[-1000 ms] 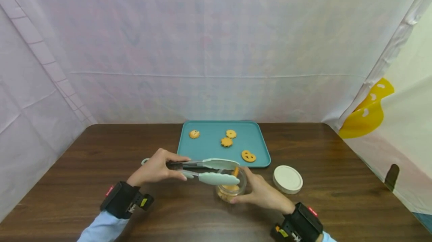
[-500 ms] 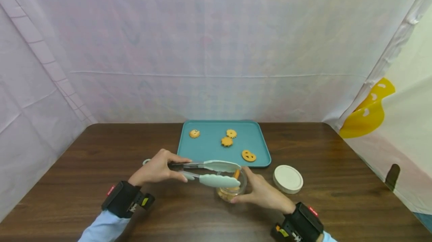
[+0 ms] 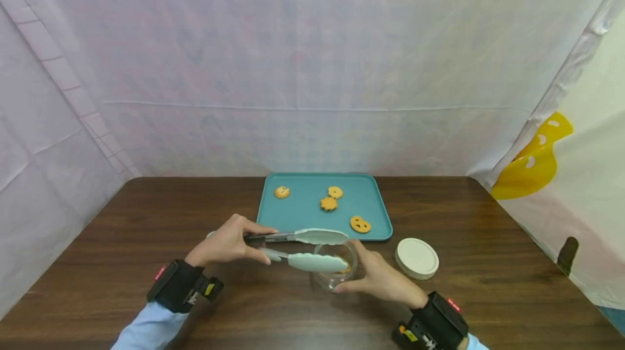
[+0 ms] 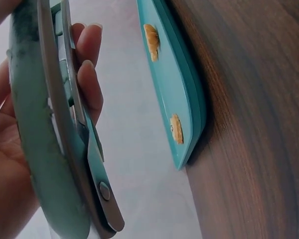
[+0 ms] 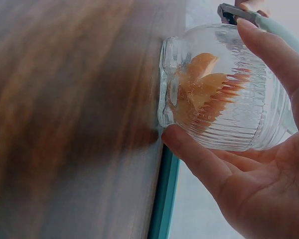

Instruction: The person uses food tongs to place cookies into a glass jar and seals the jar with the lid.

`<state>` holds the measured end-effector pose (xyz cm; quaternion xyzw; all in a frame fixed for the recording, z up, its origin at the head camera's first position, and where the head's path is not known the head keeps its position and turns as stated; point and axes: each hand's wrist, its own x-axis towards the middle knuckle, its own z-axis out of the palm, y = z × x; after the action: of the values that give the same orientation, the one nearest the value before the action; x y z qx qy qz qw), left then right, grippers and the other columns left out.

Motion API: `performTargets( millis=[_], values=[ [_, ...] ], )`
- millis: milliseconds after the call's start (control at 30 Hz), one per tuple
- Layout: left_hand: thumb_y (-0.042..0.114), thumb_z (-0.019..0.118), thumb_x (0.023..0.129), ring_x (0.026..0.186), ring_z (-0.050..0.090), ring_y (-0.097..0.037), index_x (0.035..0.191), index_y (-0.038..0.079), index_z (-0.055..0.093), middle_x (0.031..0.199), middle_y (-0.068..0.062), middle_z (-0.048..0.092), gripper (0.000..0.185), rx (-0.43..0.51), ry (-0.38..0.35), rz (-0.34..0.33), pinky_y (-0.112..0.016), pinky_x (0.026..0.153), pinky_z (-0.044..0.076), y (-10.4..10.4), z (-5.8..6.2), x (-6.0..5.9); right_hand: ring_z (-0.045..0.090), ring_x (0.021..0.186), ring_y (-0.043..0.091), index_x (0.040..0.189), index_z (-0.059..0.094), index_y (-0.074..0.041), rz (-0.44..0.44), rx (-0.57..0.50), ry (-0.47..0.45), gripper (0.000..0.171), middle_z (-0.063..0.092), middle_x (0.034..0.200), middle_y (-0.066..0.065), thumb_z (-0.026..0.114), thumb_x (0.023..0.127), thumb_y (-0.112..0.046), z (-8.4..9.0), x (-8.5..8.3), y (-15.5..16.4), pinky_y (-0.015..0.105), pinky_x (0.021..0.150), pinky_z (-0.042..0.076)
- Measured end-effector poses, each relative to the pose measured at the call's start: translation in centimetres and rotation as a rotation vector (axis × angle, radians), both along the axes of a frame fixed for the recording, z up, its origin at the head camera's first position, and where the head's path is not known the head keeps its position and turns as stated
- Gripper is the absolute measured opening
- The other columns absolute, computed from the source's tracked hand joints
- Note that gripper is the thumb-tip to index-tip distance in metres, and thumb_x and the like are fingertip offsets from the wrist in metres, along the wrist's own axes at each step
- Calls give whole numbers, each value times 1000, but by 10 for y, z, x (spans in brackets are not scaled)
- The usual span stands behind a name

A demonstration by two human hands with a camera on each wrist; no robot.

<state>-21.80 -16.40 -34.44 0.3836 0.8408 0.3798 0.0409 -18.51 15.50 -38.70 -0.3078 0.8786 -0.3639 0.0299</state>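
Cookie transfer by tongs, mid-course. The left hand (image 3: pixel 225 242) grips the pale green tongs (image 3: pixel 303 248) near their hinge, fingers and thumb curled round both arms; the two blades stand slightly apart and reach out from that hand toward the right hand, their tips over the mouth of the glass jar (image 3: pixel 336 264). The right hand (image 3: pixel 378 278) cups the ribbed jar from its far side — thumb and fingers curled round the wall — and holds it on the worktop (image 3: pixel 146 220) just beside the tongs' tips. The right wrist view shows several orange cookies (image 5: pixel 204 87) already lying inside the jar; whether the blades hold one at this instant cannot be told.

Work remaining, as judged from the layout: four cookies lie on the teal tray (image 3: pixel 303 211), just beyond both hands — one at the far left (image 3: pixel 280 192), two together near the middle (image 3: pixel 331 199), one at the near right edge (image 3: pixel 359 224). The cream lid (image 3: pixel 416 258) rests flat on the worktop to the outer side of the right hand, apart from the jar — so the jar is not yet closed.
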Motion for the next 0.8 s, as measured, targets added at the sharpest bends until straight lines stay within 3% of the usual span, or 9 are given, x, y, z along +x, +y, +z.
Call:
performTargets(
  millis=[267, 500, 800],
  values=[
    [35, 74, 67, 73, 61, -8, 115, 3, 60, 104, -13, 65, 58, -1, -13, -8, -24, 59, 46, -1, -1, -3, 55, 88, 12, 125, 35, -13, 1, 15, 66, 75, 57, 110, 6, 72, 69, -45, 1, 0, 0, 27, 71, 45],
    [36, 74, 68, 73, 60, -7, 116, 5, 59, 104, -12, 64, 59, 12, -31, 30, -25, 63, 49, -4, -2, -5, 58, 93, 18, 131, 32, -13, 6, -2, -1, 80, 59, 108, 7, 71, 69, -45, 1, 0, 1, 28, 74, 46],
    [34, 76, 66, 65, 58, -9, 117, 3, 59, 82, -5, 66, 62, 52, 55, 261, -25, 56, 47, -10, 1, -6, 55, 104, 24, 130, 34, -13, 14, -8, 41, 80, 55, 118, 11, 72, 67, -45, 1, 0, 0, 37, 82, 45]
  ],
)
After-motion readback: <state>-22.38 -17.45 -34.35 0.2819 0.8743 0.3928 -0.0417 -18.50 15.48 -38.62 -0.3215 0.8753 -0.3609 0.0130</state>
